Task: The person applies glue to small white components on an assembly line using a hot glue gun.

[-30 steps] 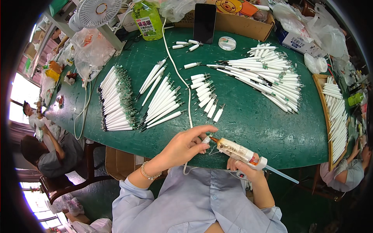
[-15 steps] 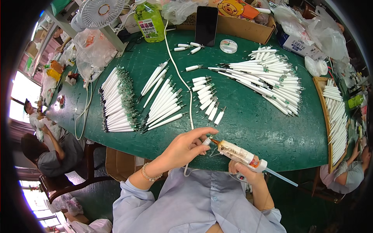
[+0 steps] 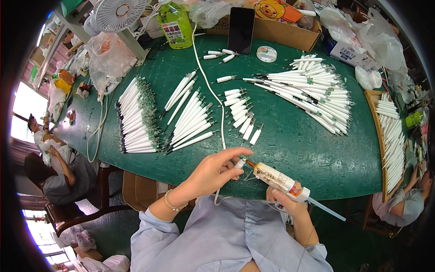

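Between the thumb and fingers of my left hand [image 3: 214, 173] is a short white tube [image 3: 239, 164], its greenish end turned up. My right hand [image 3: 290, 202] is closed around a stained white glue gun [image 3: 275, 177], from whose back a translucent glue stick [image 3: 327, 208] juts. The brown nozzle [image 3: 251, 164] points left and sits at the tube's end; whether it touches, I cannot tell. Just beyond my hands lies a slanting row of short white tubes [image 3: 240, 111]. Farther left are longer white tubes [image 3: 192, 119] with green ends, and a dense stack of them [image 3: 138, 122].
A large fanned pile of white tubes [image 3: 312, 93] covers the table's right part. A wooden tray [image 3: 375, 131] of white sticks stands at the right edge. A white cable [image 3: 209, 84] crosses the green table [image 3: 299, 158]. At the back are a phone [image 3: 240, 31], bottle [image 3: 174, 27] and fan [image 3: 118, 13].
The glue gun and the short white tube have shifted very slightly left. Both hands keep their grips, and the tubes on the table lie as before.
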